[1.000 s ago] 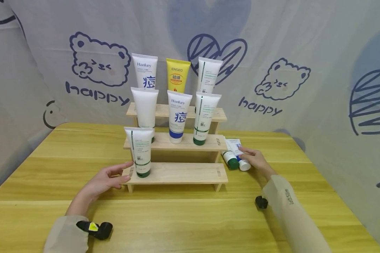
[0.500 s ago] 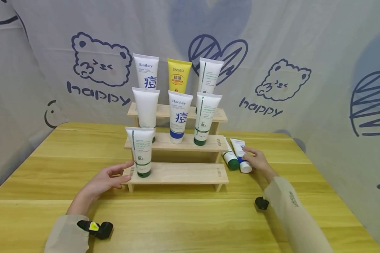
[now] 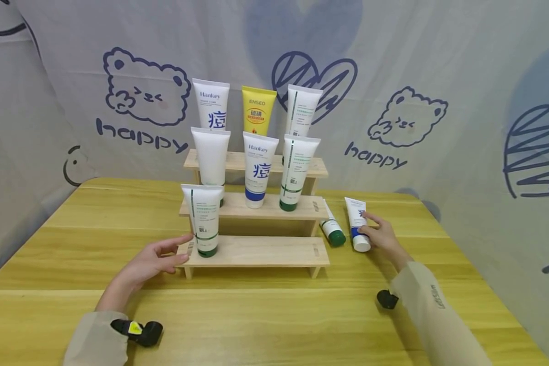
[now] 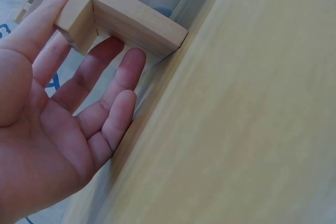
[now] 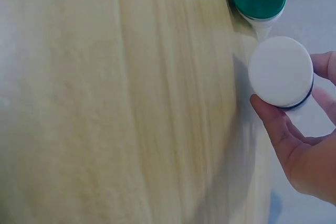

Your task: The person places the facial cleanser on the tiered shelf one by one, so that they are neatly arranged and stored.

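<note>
My left hand [image 3: 148,262] holds the left end of the bottom tier of a three-tier wooden display stand [image 3: 265,251]. In the left wrist view the thumb lies against the board [image 4: 84,17] and the other fingers bend beside and below it. A white squeeze tube with a green cap [image 3: 204,221] stands on that tier, close to the fingertips. Right of the stand, my right hand [image 3: 384,239] grips a white squeeze tube with a blue band [image 3: 358,221] between thumb and fingers. Its round white cap [image 5: 281,72] faces the right wrist camera.
Another green-capped tube [image 3: 333,231] lies on the table [image 3: 256,325] by the stand's right side. The middle tier [image 3: 229,203] and the top tier [image 3: 233,161] each bear three upright tubes, including a yellow tube [image 3: 257,109]. A printed cloth [image 3: 238,40] hangs behind.
My right hand has drawn the blue-banded tube to the right, opening a gap from the green-capped tube lying there. The left hand and the stand keep their places.
</note>
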`<state>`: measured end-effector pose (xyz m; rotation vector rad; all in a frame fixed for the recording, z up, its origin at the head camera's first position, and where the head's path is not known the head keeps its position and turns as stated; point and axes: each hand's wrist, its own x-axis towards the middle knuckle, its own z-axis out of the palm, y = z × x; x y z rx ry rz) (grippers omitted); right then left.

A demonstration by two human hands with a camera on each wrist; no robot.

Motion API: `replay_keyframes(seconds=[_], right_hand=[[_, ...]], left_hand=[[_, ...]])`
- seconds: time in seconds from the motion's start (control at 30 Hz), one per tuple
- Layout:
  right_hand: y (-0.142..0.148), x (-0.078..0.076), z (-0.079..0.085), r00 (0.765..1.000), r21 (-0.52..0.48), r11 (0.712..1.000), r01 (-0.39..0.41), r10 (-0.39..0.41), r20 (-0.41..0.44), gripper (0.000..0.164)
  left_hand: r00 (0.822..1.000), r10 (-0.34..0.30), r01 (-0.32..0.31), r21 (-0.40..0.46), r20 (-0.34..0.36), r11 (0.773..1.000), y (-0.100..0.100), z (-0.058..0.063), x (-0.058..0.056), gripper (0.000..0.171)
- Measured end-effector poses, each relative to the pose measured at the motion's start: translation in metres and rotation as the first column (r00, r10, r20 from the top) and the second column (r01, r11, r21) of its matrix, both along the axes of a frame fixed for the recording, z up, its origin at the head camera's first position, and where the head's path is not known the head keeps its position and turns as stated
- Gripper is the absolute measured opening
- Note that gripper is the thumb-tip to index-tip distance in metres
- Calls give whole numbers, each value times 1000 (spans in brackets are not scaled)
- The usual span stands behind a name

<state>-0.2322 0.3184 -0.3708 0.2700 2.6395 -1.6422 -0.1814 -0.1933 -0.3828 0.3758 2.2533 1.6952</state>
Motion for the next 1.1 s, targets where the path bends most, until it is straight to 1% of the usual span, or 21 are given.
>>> replay_keyframes(seconds=[0.07, 0.2, 0.27, 0.43, 0.53, 0.63, 0.67, 0.73, 0.77, 0.87, 0.97, 1.1], right_hand=[[2, -1, -1, 1000, -20, 1000, 11, -11, -12, 61], [8, -5, -10, 999, -83, 996, 21, -25, -40, 68], [11, -8, -14, 998, -116, 993, 14, -21, -61, 72], [15, -8, -19, 993, -149, 988, -37, 20, -116, 81], [8, -1, -11, 989, -186, 981, -55, 28, -144, 81], [-2, 10, 0, 985, -198, 978, -66, 32, -169, 80], [-6, 13, 4, 985, -215, 975, -50, 12, -173, 79], [-9, 17, 7, 982, -221, 974, -44, 2, -186, 79], [-10, 19, 9, 981, -218, 974, -54, 11, -193, 79], [-8, 21, 6, 974, -250, 966, -73, 15, -226, 80], [-3, 20, 1, 964, -274, 954, -117, 43, -264, 82], [0, 20, -2, 952, -297, 943, -150, 56, -302, 83]], left_hand=[[1000, 0, 0, 2, 1, 1000, 0, 0, 0, 59], [1000, 0, 0, 4, 0, 1000, 0, -1, 0, 59], [1000, 0, 0, 5, 2, 1000, -1, -1, 0, 59], [1000, 3, -3, 2, 3, 1000, -1, 0, 0, 59], [1000, 3, -3, 2, 3, 1000, 0, 0, 0, 59], [1000, 3, -3, 3, 2, 1000, 0, 0, 0, 59], [1000, 2, -2, 3, 2, 1000, 0, -1, -1, 59], [1000, 3, -3, 4, 1, 1000, 0, -1, -1, 59], [1000, 3, -3, 4, 0, 1000, 0, -1, -1, 59], [1000, 4, -4, 5, 1, 1000, 0, -1, -1, 59], [1000, 7, -7, 4, 5, 1000, 0, 0, -1, 59], [1000, 8, -8, 5, 7, 1000, 0, -1, -1, 59]])
